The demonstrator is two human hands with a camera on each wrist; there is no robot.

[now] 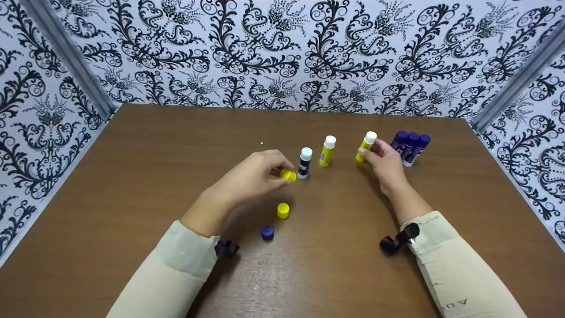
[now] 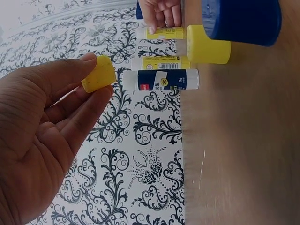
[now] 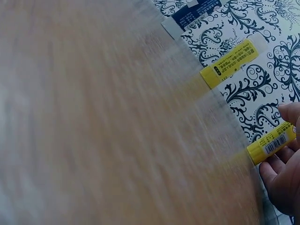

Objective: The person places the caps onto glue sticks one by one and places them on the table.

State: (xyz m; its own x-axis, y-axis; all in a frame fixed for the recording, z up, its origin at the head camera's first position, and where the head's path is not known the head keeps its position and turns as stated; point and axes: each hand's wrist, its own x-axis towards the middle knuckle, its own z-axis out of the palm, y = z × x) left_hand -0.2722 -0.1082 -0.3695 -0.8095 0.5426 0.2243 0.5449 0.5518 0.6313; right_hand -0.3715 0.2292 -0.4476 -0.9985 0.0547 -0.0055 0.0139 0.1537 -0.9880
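Between thumb and fingers, the left hand (image 1: 254, 176) pinches a yellow cap (image 1: 288, 176), held just left of an upright navy glue stick (image 1: 304, 163) with a white top. In the left wrist view the pinched cap (image 2: 99, 74) is tilted. The right hand (image 1: 386, 165) grips a yellow glue stick (image 1: 365, 145), its white top uncovered; the right wrist view shows that stick's lower end (image 3: 272, 144) against the fingers. Another yellow glue stick (image 1: 327, 151) stands between the hands, touched by neither. A yellow cap (image 1: 283, 210) and a blue cap (image 1: 267, 233) sit nearer the front.
Several blue-capped glue sticks (image 1: 411, 146) stand side by side just right of the right hand. The brown table (image 1: 176, 141) is bordered by patterned panels (image 1: 273, 53) at the back and sides.
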